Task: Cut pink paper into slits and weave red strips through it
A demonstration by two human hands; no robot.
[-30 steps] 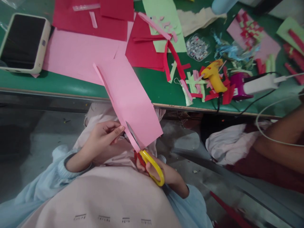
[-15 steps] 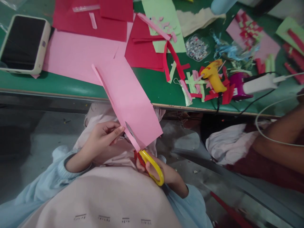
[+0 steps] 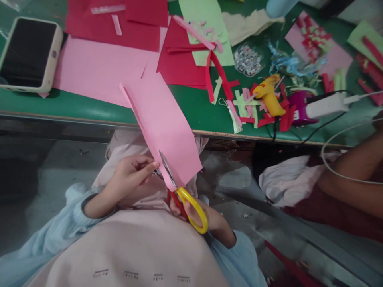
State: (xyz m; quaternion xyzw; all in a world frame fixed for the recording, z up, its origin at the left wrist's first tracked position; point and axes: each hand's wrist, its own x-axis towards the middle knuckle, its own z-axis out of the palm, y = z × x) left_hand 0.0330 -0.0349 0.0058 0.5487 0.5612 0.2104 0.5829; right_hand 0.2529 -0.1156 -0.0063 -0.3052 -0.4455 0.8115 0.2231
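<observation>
A pink sheet of paper (image 3: pixel 167 119) hangs from the table's edge down over my lap, its far end resting on the tabletop. My left hand (image 3: pixel 136 171) pinches the sheet's left edge between thumb and fingertips. In my right hand (image 3: pixel 191 211) are scissors (image 3: pixel 194 207) with one yellow and one red handle loop. The blades straddle the paper close to its left edge, one on top and the other mostly beneath it. A narrow strip along that edge lies between the blades and my left fingertips.
On the green table (image 3: pixel 89 111) lie a phone (image 3: pixel 26 54), red sheets (image 3: pixel 110 30), a larger pink sheet (image 3: pixel 89 65), paper strips (image 3: pixel 221 75), a yellow glue gun (image 3: pixel 271 95) and a dish of small beads (image 3: pixel 248 59). Another person's arm (image 3: pixel 353 179) is at the right.
The scissors have opened wider on the paper. The pink sheet has shifted and bows more, its lower right corner drawn slightly left. My left hand has moved slightly right.
</observation>
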